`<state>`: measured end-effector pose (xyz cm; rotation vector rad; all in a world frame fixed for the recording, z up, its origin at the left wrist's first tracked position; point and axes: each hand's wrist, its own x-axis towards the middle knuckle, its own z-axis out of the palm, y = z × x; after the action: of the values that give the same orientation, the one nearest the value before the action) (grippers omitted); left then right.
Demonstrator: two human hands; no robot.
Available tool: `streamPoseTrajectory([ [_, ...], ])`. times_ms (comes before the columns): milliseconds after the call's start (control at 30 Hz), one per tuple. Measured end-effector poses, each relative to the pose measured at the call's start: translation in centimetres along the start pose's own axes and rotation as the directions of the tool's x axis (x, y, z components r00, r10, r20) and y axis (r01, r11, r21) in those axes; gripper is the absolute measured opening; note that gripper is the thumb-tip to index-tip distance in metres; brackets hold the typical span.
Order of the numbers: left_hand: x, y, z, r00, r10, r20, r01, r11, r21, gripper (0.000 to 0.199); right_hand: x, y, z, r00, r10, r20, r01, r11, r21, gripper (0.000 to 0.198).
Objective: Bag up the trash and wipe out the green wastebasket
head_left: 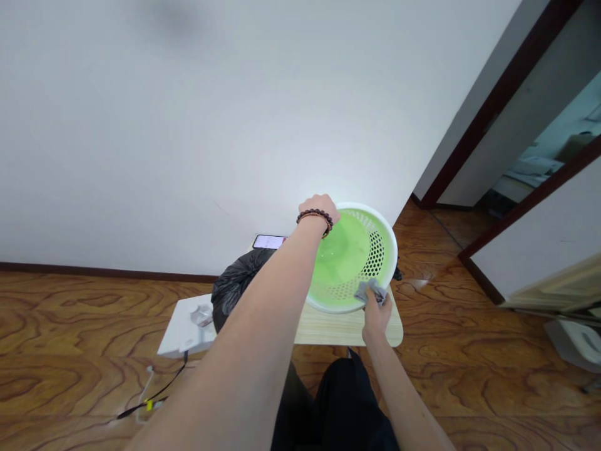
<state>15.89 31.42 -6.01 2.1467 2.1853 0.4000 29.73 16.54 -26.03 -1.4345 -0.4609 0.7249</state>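
A round green plastic basket (345,247) with a white rim and a band of holes in its wall stands on a small light wooden table (328,329). My left hand (319,205), a beaded bracelet on its wrist, is closed at the basket's far left rim. Its fingertips are hidden, but it appears to grip the rim. At the near right rim, my right hand (377,310) is closed on a crumpled grey cloth (369,290), which touches the basket's inner edge.
Left of the basket sits a black plastic bag (237,282), partly behind my left forearm. A phone (269,242) lies by the wall. Further left are a white box (188,326) and cables (154,398) near the wooden floor. A doorway (498,125) opens at the right.
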Motion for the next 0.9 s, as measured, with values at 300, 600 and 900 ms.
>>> streamPoseTrajectory([
  [300, 0.1, -0.9, 0.0, 0.998, -0.057, 0.020, 0.057, 0.998, 0.012, 0.034, -8.2, 3.9, 5.9, 0.916, 0.378, 0.138, -0.387, 0.921, 0.047, 0.051],
  [600, -0.3, -0.6, -0.3, 0.999, -0.039, 0.032, 0.038, 0.999, 0.033, 0.037, -1.6, 2.0, 1.3, 0.992, 0.112, 0.061, -0.110, 0.994, -0.022, 0.054],
  [900, -0.8, 1.1, 0.0, 1.000, -0.006, 0.013, 0.006, 1.000, 0.027, 0.033, -3.3, 3.0, 2.1, 0.988, 0.154, 0.021, -0.153, 0.987, -0.041, 0.056],
])
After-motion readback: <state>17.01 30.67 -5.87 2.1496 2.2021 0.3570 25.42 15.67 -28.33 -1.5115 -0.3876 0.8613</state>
